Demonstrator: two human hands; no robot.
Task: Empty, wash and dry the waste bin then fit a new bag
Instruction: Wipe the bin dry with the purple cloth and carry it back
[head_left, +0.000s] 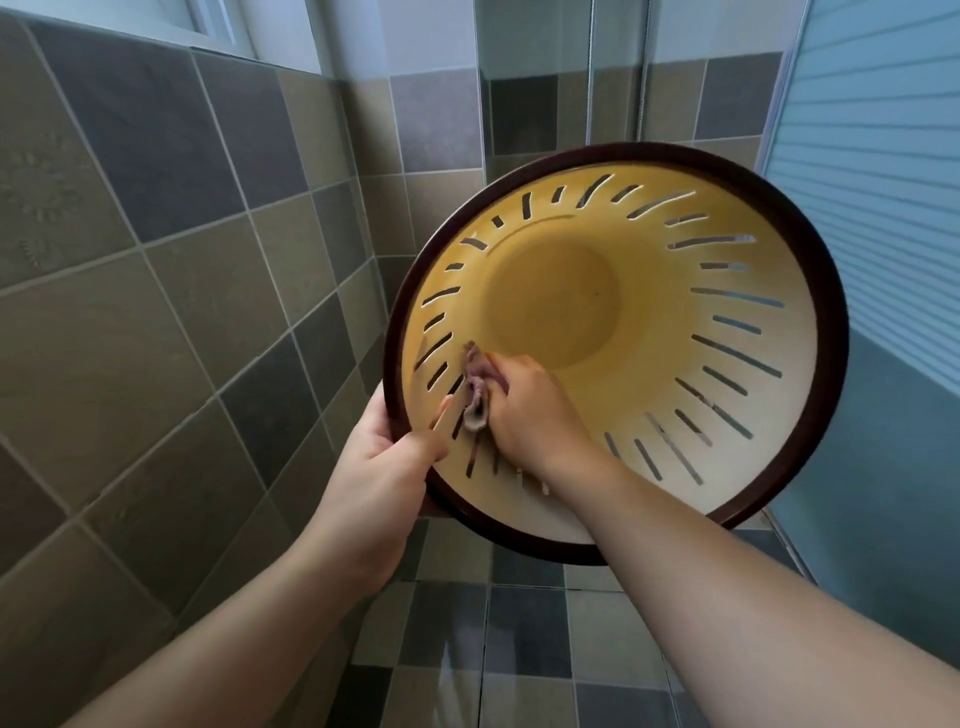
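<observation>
The waste bin (675, 291) is a yellow plastic basket with slotted walls and a dark brown rim, held up in the air with its mouth facing me. Its inside holds nothing but my hand and a cloth. My left hand (384, 457) grips the rim at the lower left, thumb lying inside the bin. My right hand (530, 405) reaches inside and grips a small crumpled pinkish-grey cloth (475, 387), pressed against the lower-left inner wall.
Grey and brown tiled walls (156, 260) stand to the left and behind. A glass shower screen (535, 78) rises behind the bin, and a frosted ribbed panel (872, 156) is at the right. Tiled floor (519, 649) lies below.
</observation>
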